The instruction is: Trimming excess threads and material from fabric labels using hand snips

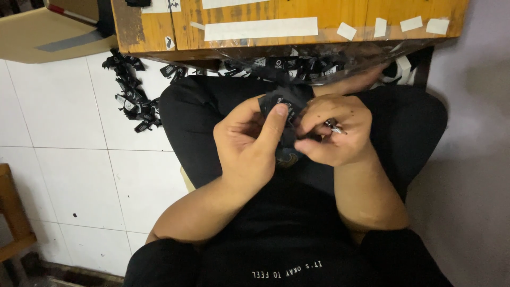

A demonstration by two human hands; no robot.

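Over my lap, both hands work on a small black fabric label (280, 99). My left hand (249, 143) pinches the label with thumb pressed on its top edge. My right hand (334, 130) grips the label's other side and also holds a small metal tool (334, 127), its shiny tip poking out between the fingers. The lower part of the label is hidden between my hands.
A wooden table edge (287, 21) with white tape strips runs along the top, with a clear plastic sheet holding more black labels (303, 66) below it. Several black labels (133, 95) lie scattered on the white tiled floor at left. A wooden stool leg (13, 212) stands far left.
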